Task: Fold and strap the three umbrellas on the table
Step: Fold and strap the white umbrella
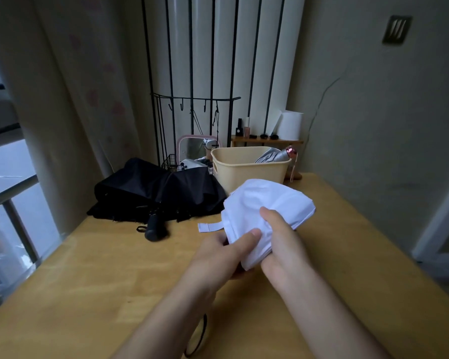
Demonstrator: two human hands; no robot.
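1. Wooden desk [101, 281]: the black umbrella [156, 193] sprawls unfolded near its far left corner.
2. The silver umbrella [272, 155] sits in the cream basket [246, 172] at the far edge.
3. Above the desk's middle, our left hand [223, 252] and right hand [283, 242] both grip the white umbrella [267, 203], gathering its fabric.
4. Its strap [209, 226] hangs loose; we judge wrapping and fastening come next.

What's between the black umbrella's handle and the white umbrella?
Head view: bare table and the loose strap of the white umbrella, pointing toward the black handle.
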